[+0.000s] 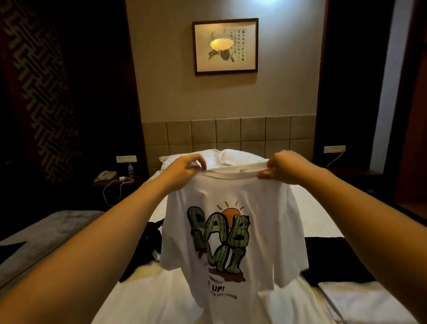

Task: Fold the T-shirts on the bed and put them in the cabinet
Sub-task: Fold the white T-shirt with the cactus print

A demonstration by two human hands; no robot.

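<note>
Two hands hold one white T-shirt (231,235) up over the bed (139,302), printed side toward the camera. Left hand (183,168) pinches the left shoulder seam beside the collar, fingers curled over the cloth. Right hand (283,168) pinches the collar edge at the right shoulder, thumb under, fingers over. Both arms about equally extended; neither hand clearly nearer.

Key relation: shirt hangs straight down from the fingers, long axis vertical, hem draped onto the sheet close to the camera. Sleeves droop on both sides. To fold, my reading is that it must go down flat, long axis running along the bed, probably print side down.

Dark garment (146,242) lies crumpled on the bed to the left, partly behind the shirt. Dark cloth (335,258) on the right, folded white item (362,305) just beside it. Whether either dark piece is a T-shirt, cannot tell.

Cabinet: not identifiable. No container with contents in view. Pillows (222,156) at the headboard.
</note>
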